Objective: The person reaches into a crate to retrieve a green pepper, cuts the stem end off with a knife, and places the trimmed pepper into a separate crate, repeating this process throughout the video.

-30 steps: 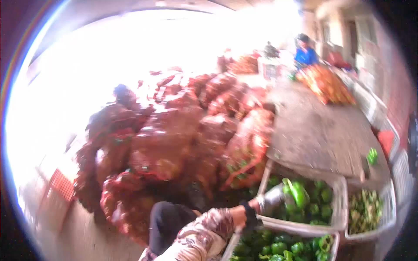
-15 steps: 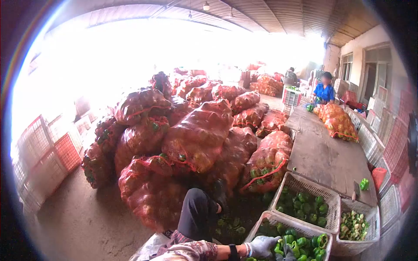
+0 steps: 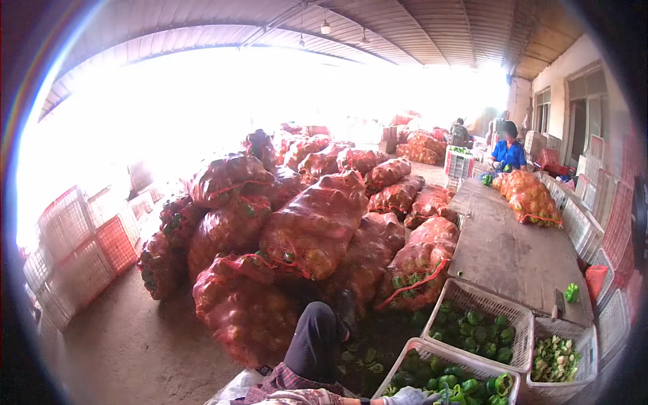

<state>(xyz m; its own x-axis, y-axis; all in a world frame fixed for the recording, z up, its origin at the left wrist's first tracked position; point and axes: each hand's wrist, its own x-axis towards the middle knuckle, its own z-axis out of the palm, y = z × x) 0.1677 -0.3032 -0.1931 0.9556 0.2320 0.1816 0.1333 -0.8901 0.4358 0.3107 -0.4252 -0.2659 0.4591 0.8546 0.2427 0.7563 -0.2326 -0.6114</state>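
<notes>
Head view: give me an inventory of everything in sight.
Piled mesh sacks: over ten, red, floor, centre
Table: one, brown, right
Table sack: one, orange, far end
Loose pepper: one, green, table's near right corner
Pepper crates: two, whitish, table's near end
Crated peppers: many, green
Pale pieces: many, greenish, in one whitish crate
Stacked crates: many, white and red, both sides
Lamps: at least two, pale, ceiling
Co-workers: two, one in blue, background
Leg: one, dark, lower centre
Left hand: one, grey-gloved, nearest crate
</notes>
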